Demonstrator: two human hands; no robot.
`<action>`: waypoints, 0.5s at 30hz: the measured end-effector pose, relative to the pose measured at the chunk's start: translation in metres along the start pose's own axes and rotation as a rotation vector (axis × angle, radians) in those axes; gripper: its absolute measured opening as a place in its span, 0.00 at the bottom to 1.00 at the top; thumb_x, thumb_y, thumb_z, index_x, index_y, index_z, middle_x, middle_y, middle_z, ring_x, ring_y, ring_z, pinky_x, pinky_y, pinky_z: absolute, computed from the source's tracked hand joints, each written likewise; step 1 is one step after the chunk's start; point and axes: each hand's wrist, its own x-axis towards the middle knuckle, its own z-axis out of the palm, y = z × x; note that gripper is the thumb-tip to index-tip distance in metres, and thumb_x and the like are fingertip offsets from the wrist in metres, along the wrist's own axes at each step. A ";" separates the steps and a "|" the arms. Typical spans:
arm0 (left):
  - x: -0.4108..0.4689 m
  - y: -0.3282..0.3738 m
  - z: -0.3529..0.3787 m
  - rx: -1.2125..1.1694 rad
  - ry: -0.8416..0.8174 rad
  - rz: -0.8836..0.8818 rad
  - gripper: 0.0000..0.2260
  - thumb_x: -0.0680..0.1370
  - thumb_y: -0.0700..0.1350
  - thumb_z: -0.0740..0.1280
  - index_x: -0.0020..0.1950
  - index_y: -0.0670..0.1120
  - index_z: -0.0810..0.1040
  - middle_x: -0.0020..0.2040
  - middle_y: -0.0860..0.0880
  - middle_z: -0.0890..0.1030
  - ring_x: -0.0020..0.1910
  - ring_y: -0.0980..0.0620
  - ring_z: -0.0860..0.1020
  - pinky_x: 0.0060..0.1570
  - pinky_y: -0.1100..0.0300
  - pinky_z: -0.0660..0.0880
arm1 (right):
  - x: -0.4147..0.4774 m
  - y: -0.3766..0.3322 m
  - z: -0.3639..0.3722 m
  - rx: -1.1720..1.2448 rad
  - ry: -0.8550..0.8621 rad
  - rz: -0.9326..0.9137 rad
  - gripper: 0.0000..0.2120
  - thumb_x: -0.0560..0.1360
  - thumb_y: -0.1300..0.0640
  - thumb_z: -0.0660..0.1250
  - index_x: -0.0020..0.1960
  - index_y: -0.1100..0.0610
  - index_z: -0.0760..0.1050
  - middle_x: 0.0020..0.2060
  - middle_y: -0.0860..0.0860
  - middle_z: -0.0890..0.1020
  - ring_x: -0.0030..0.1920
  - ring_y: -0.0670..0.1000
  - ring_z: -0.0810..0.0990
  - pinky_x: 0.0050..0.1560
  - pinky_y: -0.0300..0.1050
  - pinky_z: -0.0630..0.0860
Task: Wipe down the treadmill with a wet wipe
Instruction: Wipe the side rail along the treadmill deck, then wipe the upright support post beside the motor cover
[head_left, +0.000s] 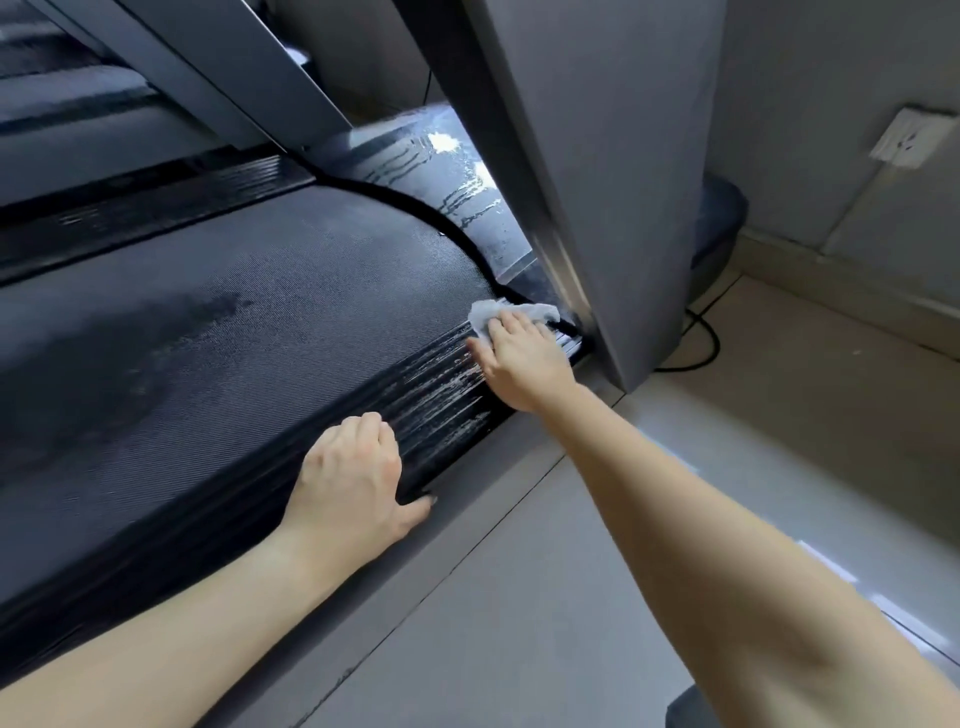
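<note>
"Holding the wipe (491, 310) how?"
"Flat fingers of my right hand (521, 359) press it on the side rail (441, 397), against the post (597, 197). Rail runs back toward me; left hand (352, 480) braced there, fingers curled, empty."

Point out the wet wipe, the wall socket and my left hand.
wet wipe (485, 314): head view, on its crumpled white part beside the fingers.
wall socket (914, 137): head view, middle of its faceplate.
left hand (348, 478): head view, back of the hand.
</note>
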 end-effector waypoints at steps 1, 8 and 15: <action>-0.001 -0.001 0.000 0.005 -0.003 -0.002 0.31 0.62 0.67 0.78 0.43 0.40 0.77 0.39 0.45 0.74 0.38 0.44 0.76 0.39 0.51 0.76 | -0.006 0.001 0.002 0.028 0.039 0.014 0.28 0.84 0.40 0.49 0.65 0.61 0.74 0.68 0.58 0.74 0.71 0.58 0.69 0.71 0.55 0.63; -0.003 -0.001 0.001 0.023 0.019 -0.027 0.31 0.62 0.65 0.80 0.45 0.38 0.79 0.41 0.44 0.77 0.38 0.44 0.77 0.40 0.50 0.78 | -0.110 -0.011 0.038 0.354 0.498 0.044 0.15 0.83 0.57 0.60 0.65 0.62 0.77 0.69 0.55 0.77 0.74 0.55 0.69 0.76 0.53 0.64; 0.001 0.016 -0.019 0.021 -0.185 -0.130 0.33 0.68 0.72 0.70 0.51 0.43 0.78 0.54 0.47 0.80 0.53 0.45 0.80 0.55 0.51 0.76 | -0.107 -0.012 0.027 1.335 0.439 0.719 0.16 0.84 0.52 0.59 0.59 0.64 0.76 0.64 0.60 0.77 0.51 0.51 0.76 0.59 0.46 0.73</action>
